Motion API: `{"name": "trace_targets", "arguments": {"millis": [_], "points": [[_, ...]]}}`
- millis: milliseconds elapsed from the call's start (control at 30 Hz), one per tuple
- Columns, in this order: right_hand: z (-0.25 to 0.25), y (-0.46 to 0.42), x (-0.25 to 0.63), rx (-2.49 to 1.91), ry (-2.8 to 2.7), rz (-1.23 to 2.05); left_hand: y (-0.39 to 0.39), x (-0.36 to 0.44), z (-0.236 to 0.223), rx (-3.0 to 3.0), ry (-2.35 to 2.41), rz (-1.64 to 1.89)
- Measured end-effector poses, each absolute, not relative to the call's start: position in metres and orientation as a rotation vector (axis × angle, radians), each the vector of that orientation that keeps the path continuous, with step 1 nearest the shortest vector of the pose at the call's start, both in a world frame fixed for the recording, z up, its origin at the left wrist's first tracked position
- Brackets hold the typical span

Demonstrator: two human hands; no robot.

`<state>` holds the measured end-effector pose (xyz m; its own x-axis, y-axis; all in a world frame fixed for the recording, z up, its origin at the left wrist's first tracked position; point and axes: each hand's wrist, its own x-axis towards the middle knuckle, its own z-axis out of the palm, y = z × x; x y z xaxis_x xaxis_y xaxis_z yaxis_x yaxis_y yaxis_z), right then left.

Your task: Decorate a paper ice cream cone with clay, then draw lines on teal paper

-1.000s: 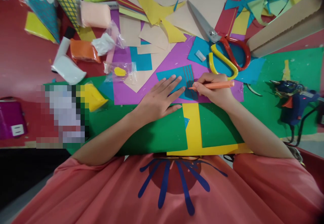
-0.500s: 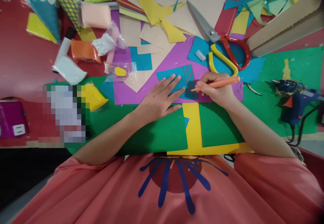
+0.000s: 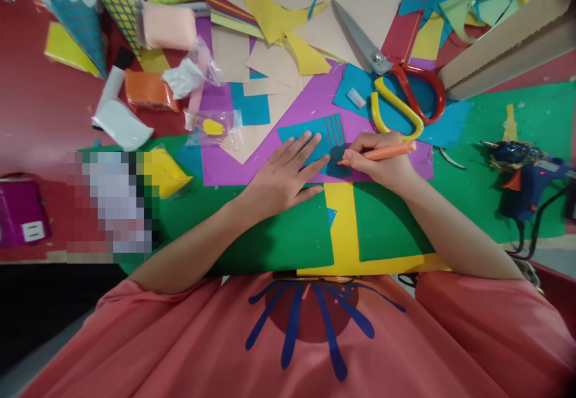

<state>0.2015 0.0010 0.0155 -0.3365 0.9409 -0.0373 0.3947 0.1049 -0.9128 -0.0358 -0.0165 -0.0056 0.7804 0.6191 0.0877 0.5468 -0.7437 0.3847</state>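
Observation:
A small blue piece of paper (image 3: 292, 132) lies on a purple sheet (image 3: 216, 168), with several dark reddish lines drawn near its right end. My left hand (image 3: 288, 173) rests flat on the paper, fingers stretched out. In my right hand (image 3: 382, 161) is an orange marker (image 3: 391, 150), pinched between thumb and fingers, its tip touching the paper at the lower end of the lines. Large scissors (image 3: 380, 65) with one red and one yellow handle loop lie just beyond my right hand, on blue paper.
On the right, a glue gun (image 3: 524, 182) with a cable lies on green sheet (image 3: 468, 206). A cardboard piece (image 3: 508, 41) stands behind it. Bagged clay packs, orange (image 3: 150, 90) and yellow (image 3: 165, 173), lie left, near paper cones (image 3: 81, 23). Paper scraps (image 3: 274, 14) cover the back.
My right hand has shifted slightly, and the marker's tip has moved a little left and down on the blue paper. The left hand stays in place.

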Motion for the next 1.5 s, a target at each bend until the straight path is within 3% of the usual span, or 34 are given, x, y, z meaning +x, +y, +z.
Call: {"name": "trace_targets", "arguments": {"millis": [1067,1500], "points": [[0.0141,0.0010,0.2062,-1.212,-1.880,1.388,-0.0161,-0.0361,-0.0061,2.678,0.884,0.297],[0.0137,0.0017,0.2029,-1.274,-1.747,1.213,-0.0159,-0.0358,-0.0054,2.652,0.890,0.272]]}}
